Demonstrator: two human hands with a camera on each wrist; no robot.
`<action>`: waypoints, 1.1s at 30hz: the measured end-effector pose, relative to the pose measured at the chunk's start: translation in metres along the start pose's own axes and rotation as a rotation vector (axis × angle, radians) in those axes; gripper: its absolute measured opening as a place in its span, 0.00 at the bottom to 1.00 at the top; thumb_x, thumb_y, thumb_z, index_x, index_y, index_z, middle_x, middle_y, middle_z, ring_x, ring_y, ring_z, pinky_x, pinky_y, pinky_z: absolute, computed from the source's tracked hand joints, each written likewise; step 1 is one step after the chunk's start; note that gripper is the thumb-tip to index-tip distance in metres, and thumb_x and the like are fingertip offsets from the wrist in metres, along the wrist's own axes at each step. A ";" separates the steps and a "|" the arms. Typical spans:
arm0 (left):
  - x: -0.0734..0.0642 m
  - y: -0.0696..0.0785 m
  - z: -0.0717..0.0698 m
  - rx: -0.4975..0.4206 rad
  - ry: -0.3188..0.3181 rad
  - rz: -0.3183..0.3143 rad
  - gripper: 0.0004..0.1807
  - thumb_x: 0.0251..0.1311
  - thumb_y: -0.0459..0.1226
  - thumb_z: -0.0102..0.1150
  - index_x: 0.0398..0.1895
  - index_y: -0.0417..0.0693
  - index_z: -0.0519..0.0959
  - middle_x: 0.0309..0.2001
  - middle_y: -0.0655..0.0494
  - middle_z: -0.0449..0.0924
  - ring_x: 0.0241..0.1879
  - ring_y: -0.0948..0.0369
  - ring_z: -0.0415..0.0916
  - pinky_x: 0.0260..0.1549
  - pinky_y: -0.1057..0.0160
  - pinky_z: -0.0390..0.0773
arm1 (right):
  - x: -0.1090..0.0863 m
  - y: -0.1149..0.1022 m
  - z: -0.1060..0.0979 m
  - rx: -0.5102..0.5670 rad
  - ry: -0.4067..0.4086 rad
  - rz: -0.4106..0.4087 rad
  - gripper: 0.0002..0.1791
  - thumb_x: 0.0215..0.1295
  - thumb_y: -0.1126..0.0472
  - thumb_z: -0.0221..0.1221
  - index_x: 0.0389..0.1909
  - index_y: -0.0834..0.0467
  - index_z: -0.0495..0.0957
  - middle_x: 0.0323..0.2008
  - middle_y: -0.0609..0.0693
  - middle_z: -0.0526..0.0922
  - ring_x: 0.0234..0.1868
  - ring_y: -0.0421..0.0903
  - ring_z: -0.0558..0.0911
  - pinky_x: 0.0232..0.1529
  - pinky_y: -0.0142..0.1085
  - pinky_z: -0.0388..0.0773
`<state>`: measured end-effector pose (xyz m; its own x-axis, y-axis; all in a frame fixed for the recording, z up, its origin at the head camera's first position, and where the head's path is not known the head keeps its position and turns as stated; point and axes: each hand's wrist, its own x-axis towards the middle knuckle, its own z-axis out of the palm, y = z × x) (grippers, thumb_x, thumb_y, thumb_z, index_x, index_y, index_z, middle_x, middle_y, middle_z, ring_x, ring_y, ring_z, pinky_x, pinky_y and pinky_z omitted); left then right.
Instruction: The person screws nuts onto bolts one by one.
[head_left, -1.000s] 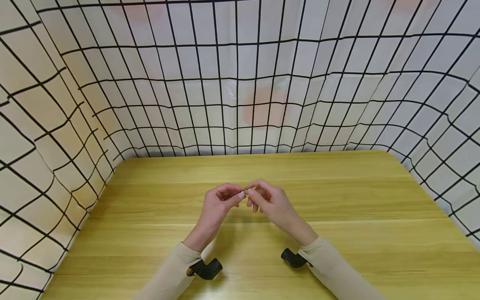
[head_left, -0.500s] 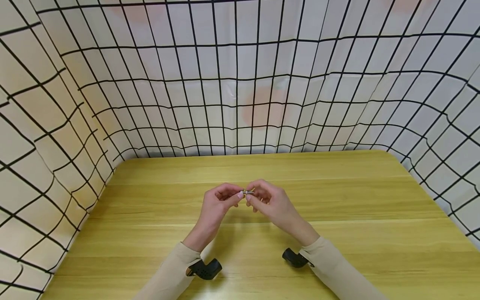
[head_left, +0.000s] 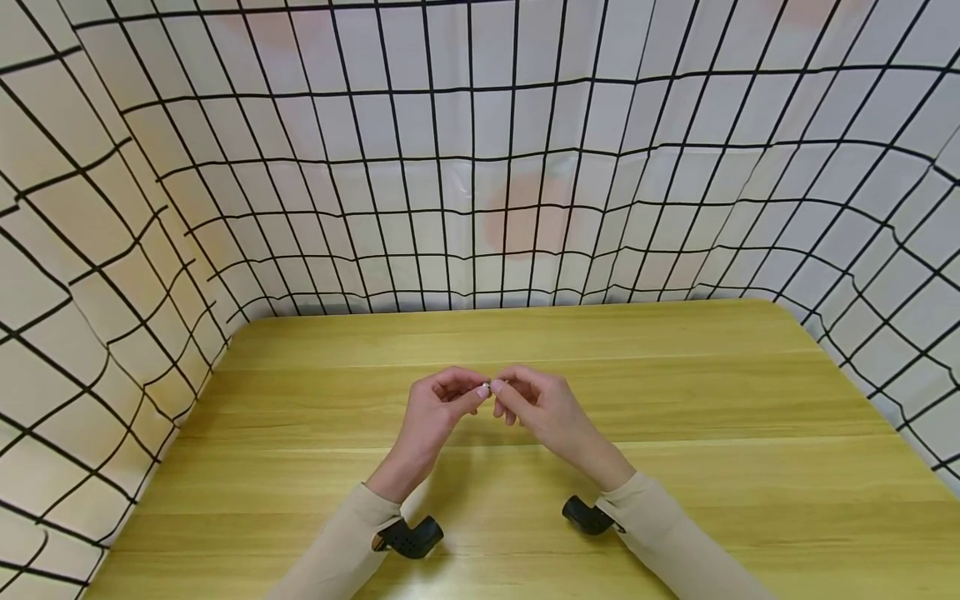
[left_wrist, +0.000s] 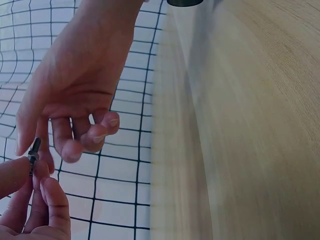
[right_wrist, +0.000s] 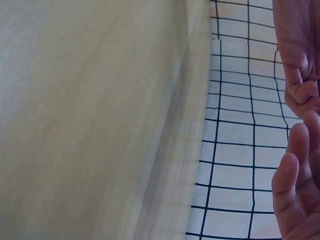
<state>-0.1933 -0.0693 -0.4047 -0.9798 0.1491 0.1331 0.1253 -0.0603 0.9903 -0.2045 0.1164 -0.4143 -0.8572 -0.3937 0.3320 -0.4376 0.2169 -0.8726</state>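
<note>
A small metal bolt [left_wrist: 35, 146] with a nut-like collar [left_wrist: 33, 156] is held up over the table, between my two hands. My left hand [head_left: 435, 408] pinches one end of it between thumb and forefinger. From the other side, my right hand [head_left: 551, 417] has its thumb and forefinger around the shaft, its other fingers loosely bent. Only a glint of the bolt shows in the head view, the fingertips covering the rest. In the right wrist view, fingers of both hands appear at the right edge and the bolt is hidden.
Below the hands lies a wooden table [head_left: 675, 383]. White sheeting with a black grid [head_left: 420, 183] walls it in at the back and both sides. A black curved piece is fixed at each cuff, the left one [head_left: 416, 537] and the right one [head_left: 587, 516].
Half a second ago the right thumb and forefinger were spread, baring the bolt's shaft. Now the thumb has come forward over the shaft again. The left hand has stayed in place.
</note>
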 end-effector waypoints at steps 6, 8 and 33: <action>0.001 0.000 -0.001 -0.006 0.013 -0.012 0.06 0.60 0.31 0.66 0.40 0.38 0.84 0.36 0.50 0.83 0.34 0.52 0.76 0.37 0.56 0.77 | 0.000 0.003 -0.001 0.004 0.018 -0.092 0.12 0.69 0.63 0.60 0.51 0.56 0.75 0.27 0.46 0.81 0.23 0.57 0.79 0.22 0.37 0.76; 0.001 0.000 -0.001 -0.007 0.013 -0.015 0.06 0.60 0.31 0.66 0.40 0.38 0.84 0.36 0.50 0.83 0.34 0.52 0.76 0.36 0.58 0.77 | -0.001 0.003 -0.002 0.001 0.021 -0.112 0.11 0.68 0.65 0.61 0.49 0.56 0.75 0.25 0.47 0.80 0.23 0.54 0.79 0.22 0.37 0.76; 0.000 0.000 -0.001 0.023 -0.003 0.010 0.05 0.60 0.30 0.66 0.38 0.38 0.85 0.35 0.50 0.83 0.35 0.50 0.77 0.37 0.54 0.78 | -0.004 -0.027 -0.001 -0.044 -0.014 -0.033 0.06 0.71 0.67 0.57 0.46 0.59 0.76 0.27 0.50 0.82 0.24 0.54 0.79 0.26 0.37 0.77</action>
<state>-0.1931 -0.0704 -0.4050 -0.9780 0.1516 0.1431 0.1387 -0.0394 0.9895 -0.1897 0.1133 -0.3917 -0.8385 -0.4135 0.3548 -0.4771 0.2430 -0.8446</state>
